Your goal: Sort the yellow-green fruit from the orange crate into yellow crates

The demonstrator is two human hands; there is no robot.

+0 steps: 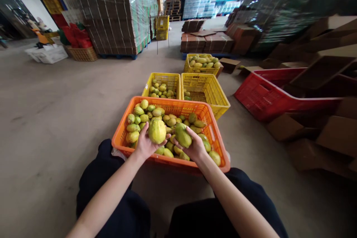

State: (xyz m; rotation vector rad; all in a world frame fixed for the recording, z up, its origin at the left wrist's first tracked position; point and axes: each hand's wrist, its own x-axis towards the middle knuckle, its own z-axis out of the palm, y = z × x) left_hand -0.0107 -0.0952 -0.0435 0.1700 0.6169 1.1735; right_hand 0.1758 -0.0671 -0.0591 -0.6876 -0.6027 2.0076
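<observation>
My left hand (144, 144) is wrapped round a yellow papaya (157, 131), thumb along its left side and fingers beneath. In my right hand (196, 146) lies a greener papaya (183, 135), gripped from the right with the fingers under it. Both fruits are held side by side, a little apart, above an orange plastic crate (216, 145). Many more papayas, green to yellow, lie loose inside that crate, such as a yellow one (214, 157) in its near right corner. My hands hide part of the fruit below them.
Beyond the orange crate stand a yellow crate with papayas (178, 78), a yellow crate with few fruits (220, 98) and a full yellow crate (201, 70). At right are a red crate (258, 98) and cardboard boxes (337, 135). Wrapped pallet stacks (106, 15) rise at the back left.
</observation>
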